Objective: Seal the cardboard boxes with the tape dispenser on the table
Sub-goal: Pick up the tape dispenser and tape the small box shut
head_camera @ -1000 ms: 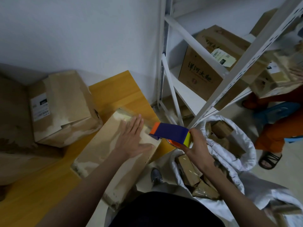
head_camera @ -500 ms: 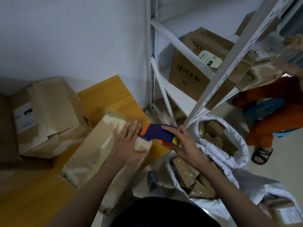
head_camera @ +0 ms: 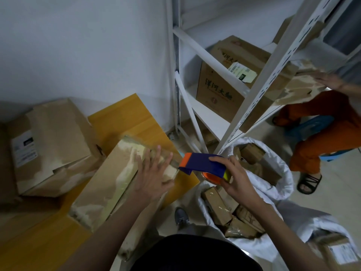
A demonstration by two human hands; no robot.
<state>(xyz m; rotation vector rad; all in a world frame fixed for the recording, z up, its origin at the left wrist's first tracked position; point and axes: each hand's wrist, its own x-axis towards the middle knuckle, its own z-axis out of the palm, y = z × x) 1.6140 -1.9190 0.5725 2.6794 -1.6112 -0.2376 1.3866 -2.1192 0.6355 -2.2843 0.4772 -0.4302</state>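
Tape dispenser (head_camera: 203, 166), blue with orange ends, sits gripped in your right hand (head_camera: 237, 178); your left hand (head_camera: 152, 175) lies flat, fingers spread, on one of two bench boxes (head_camera: 109, 180).

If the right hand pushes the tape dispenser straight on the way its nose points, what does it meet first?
Most likely the far end of the long cardboard box, beside the left hand's fingertips. The right hand holds the tape dispenser with its orange nose almost there; depth is uncertain.

1. A white metal shelf rack (head_camera: 259, 89) holds a printed brown carton (head_camera: 220, 89).
2. A white sack (head_camera: 281, 173) on the floor holds wrapped parcels (head_camera: 216, 206).
3. A seated person in orange trousers (head_camera: 332, 133) wears black sandals (head_camera: 308, 182).
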